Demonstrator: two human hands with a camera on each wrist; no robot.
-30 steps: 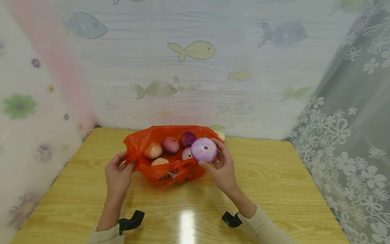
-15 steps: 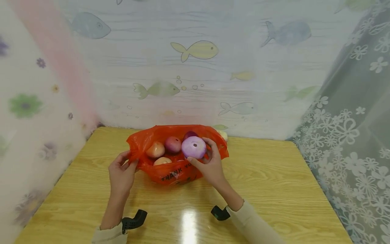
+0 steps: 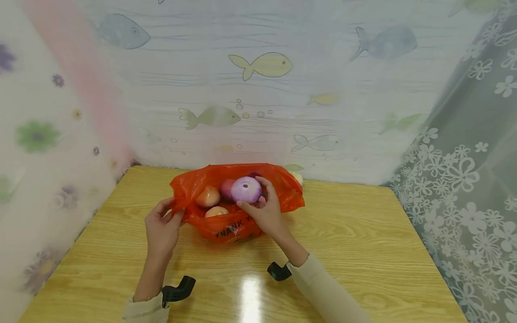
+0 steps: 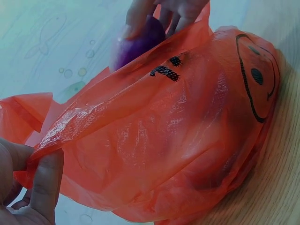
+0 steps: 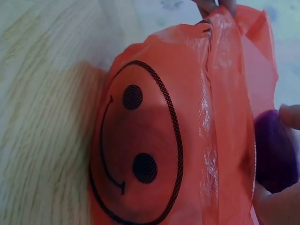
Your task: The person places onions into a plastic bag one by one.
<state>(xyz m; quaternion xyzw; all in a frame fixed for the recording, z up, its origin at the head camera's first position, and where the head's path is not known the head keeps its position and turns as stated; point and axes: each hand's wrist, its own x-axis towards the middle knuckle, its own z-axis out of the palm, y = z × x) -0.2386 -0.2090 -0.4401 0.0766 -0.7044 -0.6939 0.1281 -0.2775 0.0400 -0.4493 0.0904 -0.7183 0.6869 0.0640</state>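
A red plastic bag [image 3: 238,228] with "THANK YOU" lettering and a smiley face lies on the table, its mouth facing up. My left hand [image 3: 163,229] pinches the bag's left edge between thumb and fingers, also plain in the left wrist view. My right hand [image 3: 266,211] grips a purple onion [image 3: 246,189] over the bag's mouth, thumb in front and fingers behind. Inside the bag sit a yellow-brown onion [image 3: 208,196], a paler one [image 3: 216,211] and a reddish onion [image 3: 227,188], partly covered by the held one. In the right wrist view the bag's smiley face [image 5: 136,145] shows large.
A pale round vegetable [image 3: 297,177] stands behind the bag's right end, mostly hidden. The wooden table [image 3: 355,242] meets a wall [image 3: 258,103] with fish prints at its back. A floral lace curtain [image 3: 468,193] hangs along the right.
My right hand has carried the purple onion leftward from the bag's right rim to over its middle, covering other onions. My left hand keeps its pinch on the bag.
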